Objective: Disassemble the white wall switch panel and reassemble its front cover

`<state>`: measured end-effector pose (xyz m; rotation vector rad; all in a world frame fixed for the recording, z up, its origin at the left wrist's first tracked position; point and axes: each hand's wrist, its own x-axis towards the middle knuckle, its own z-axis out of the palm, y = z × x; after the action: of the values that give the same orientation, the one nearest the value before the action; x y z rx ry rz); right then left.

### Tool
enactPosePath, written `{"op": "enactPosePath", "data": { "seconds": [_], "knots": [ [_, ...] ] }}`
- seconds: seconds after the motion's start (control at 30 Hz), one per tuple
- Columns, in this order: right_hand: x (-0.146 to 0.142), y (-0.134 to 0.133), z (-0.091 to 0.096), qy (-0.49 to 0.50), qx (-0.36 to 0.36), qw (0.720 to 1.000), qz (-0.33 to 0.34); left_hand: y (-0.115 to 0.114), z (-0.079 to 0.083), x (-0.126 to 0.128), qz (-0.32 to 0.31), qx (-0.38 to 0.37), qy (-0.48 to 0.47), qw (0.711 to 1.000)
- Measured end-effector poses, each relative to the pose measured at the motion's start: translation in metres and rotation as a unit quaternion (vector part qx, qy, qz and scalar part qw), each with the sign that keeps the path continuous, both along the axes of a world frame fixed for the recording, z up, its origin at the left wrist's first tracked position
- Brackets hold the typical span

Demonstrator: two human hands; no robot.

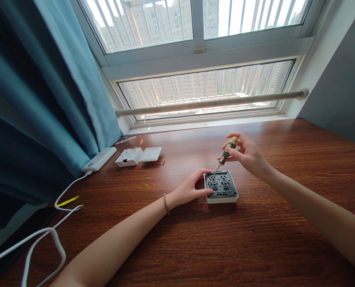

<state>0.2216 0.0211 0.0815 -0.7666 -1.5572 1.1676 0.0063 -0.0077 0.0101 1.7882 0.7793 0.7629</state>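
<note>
A square switch module (222, 186) with a dark grey back and white rim lies face down on the wooden table (255, 239). My left hand (192, 188) grips its left edge, thumb and fingers on either side of the corner. My right hand (249, 154) pinches the yellow-and-black handle of a small screwdriver (225, 156). The tool slants down to the left, and its tip rests at the module's upper left part.
Two white switch cover parts (138, 156) lie at the back left with small screws (162, 162) beside them. A white power bank (99, 159) with a white cable (46, 235) sits by the blue curtain (46, 87). The window sill (207, 123) runs behind.
</note>
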Motion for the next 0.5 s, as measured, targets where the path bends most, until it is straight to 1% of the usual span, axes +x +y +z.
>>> {"op": "enactPosePath", "data": {
  "seconds": [0.1,0.27,0.37,0.5],
  "knots": [
    [-0.0018,0.0014,-0.0026,0.001,-0.011,1.0,-0.007,0.0003,-0.0011,-0.0004,0.002,0.004,0.006,1.0],
    [0.0023,0.0007,0.0026,0.003,0.028,0.999,-0.026,0.0005,-0.0015,-0.0012,-0.002,0.013,0.011,1.0],
    [0.0038,-0.0001,0.0044,-0.005,0.038,0.999,-0.023,0.0003,-0.0007,-0.0013,-0.001,0.013,0.011,1.0],
    [0.0026,-0.0005,0.0024,-0.019,0.049,0.999,-0.013,0.0,-0.0001,-0.0014,0.001,0.017,0.015,1.0]
  ]
}}
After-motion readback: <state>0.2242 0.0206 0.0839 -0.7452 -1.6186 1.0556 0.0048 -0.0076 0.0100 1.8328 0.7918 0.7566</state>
